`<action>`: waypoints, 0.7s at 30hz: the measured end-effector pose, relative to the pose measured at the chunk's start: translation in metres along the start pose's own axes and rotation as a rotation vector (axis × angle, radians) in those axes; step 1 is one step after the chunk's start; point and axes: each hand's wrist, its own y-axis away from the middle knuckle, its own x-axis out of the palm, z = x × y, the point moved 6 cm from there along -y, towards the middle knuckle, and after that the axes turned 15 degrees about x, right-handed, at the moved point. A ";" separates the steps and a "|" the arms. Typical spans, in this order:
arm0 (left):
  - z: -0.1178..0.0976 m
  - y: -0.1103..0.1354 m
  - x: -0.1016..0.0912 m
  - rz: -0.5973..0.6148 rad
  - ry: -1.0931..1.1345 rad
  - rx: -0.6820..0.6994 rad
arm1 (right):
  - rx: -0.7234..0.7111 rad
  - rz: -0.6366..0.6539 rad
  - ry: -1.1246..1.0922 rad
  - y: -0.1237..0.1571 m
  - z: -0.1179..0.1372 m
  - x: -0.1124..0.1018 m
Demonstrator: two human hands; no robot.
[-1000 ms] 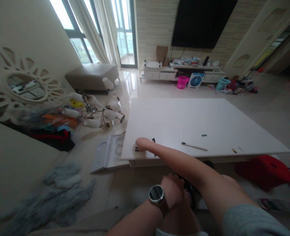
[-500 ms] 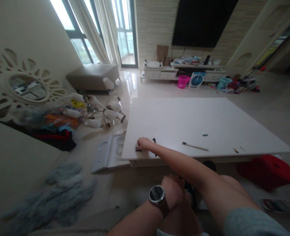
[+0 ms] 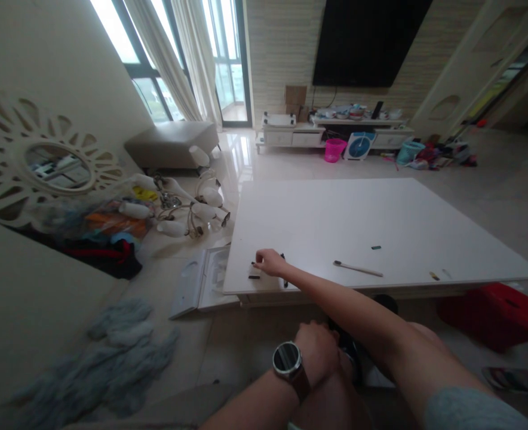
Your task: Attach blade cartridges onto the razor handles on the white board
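My right hand (image 3: 270,263) reaches over the near left corner of the white table (image 3: 327,215), thumb and fingers pinched together. A small dark bit shows at the fingertips; I cannot make out what it is. Just below them lies a short black piece (image 3: 254,277). Beside the wrist, a dark, narrow part (image 3: 285,282) is half covered by my arm. My left hand (image 3: 316,347), with a round watch (image 3: 287,358) on the wrist, rests over my leg, holding nothing that I can see. Its fingertips are partly hidden. Further right lies a toothbrush (image 3: 359,269).
On the table are a small dark green piece (image 3: 375,247) and a yellow-and-black piece (image 3: 434,276). An open white box (image 3: 196,280) leans by the table's left end. A chandelier (image 3: 192,209) lies on the floor beyond it. A red stool-like object (image 3: 492,316) stands at right.
My right hand has lifted slightly and shifted right, uncovering the short black piece on the table. My left hand stays on my leg. The view has shifted a little.
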 end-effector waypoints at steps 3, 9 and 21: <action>-0.001 -0.001 -0.001 0.041 -0.065 -0.018 | -0.026 -0.033 -0.119 0.016 -0.006 -0.019; -0.002 -0.001 -0.003 0.063 -0.087 -0.024 | -0.025 0.047 -0.529 0.078 -0.033 -0.062; 0.000 -0.003 -0.002 0.014 -0.128 0.040 | 0.249 0.034 -1.378 0.151 -0.105 -0.083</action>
